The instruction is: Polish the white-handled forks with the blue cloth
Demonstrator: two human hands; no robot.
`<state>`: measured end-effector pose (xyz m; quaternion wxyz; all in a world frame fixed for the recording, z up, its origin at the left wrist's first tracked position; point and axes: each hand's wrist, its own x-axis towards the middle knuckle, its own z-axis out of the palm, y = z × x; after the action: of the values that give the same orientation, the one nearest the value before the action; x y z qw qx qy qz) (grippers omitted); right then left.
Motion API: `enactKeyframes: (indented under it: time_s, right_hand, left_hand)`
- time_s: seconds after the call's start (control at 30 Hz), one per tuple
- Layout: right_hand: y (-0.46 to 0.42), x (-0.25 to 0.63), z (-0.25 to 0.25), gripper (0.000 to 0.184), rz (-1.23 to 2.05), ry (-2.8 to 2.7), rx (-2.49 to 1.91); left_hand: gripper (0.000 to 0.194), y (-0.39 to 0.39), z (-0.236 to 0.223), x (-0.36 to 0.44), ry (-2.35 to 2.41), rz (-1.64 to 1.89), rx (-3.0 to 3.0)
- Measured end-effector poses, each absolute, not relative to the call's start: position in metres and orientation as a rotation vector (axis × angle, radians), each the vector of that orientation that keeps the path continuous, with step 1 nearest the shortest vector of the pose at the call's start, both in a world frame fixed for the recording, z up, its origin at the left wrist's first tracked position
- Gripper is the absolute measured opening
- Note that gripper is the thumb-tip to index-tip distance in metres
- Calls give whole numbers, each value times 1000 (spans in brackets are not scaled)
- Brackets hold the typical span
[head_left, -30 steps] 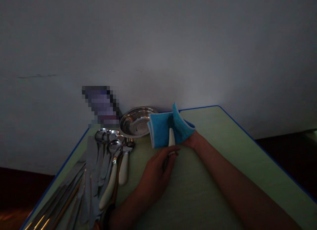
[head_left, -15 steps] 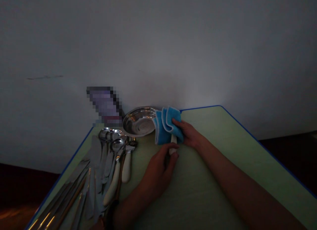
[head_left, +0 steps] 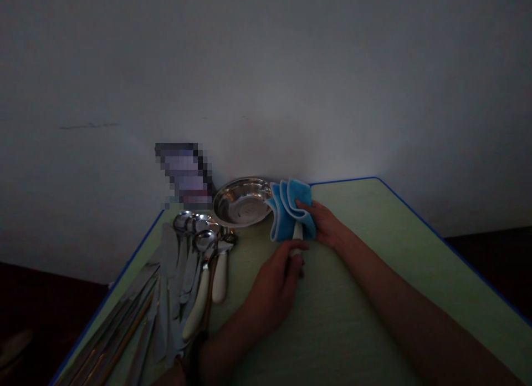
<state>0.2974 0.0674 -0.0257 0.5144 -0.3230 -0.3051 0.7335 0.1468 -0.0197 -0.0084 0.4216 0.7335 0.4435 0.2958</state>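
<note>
My left hand (head_left: 276, 280) is closed round the end of a pale handle (head_left: 297, 232) of some utensil. The utensil's other end is hidden inside a folded blue cloth (head_left: 282, 211) with light edging, so its kind does not show. My right hand (head_left: 326, 222) grips the cloth from the right, thumb on top, pressing it round the utensil. Just behind and left of the cloth stands a round steel bowl (head_left: 241, 206). Left of my left hand lies a pile of cutlery, with spoons (head_left: 204, 240), table knives (head_left: 139, 319) and several pale-handled pieces (head_left: 220, 278).
A green table (head_left: 353, 208) with blue edging stands against a grey wall (head_left: 266, 70). A blurred-out device (head_left: 185, 175) leans on the wall at the back left, beside the bowl. The cutlery runs along the table's left edge.
The whole view has shifted slightly, so everything sits a little farther right. Both hands keep their hold on the cloth and the pale-handled utensil, with hardly any movement between them.
</note>
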Motion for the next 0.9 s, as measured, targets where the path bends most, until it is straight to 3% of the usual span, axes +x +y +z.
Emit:
enactKeyframes:
  time_s: [0.27, 0.5, 0.63, 0.9]
  right_hand:
    - [62, 293, -20, 27, 1718, -824, -850]
    - [68, 296, -25, 15, 1770, -723, -724]
    - [70, 295, -25, 19, 1742, -672, -671]
    - [70, 295, -25, 28, 1636, -739, -787]
  left_hand:
    - [19, -31, -5, 147, 984, 673, 1897]
    - [19, -24, -10, 152, 1058, 1031, 1393]
    - [19, -17, -6, 154, 1032, 1109, 1130]
    - [19, -21, -5, 155, 1032, 912, 1374]
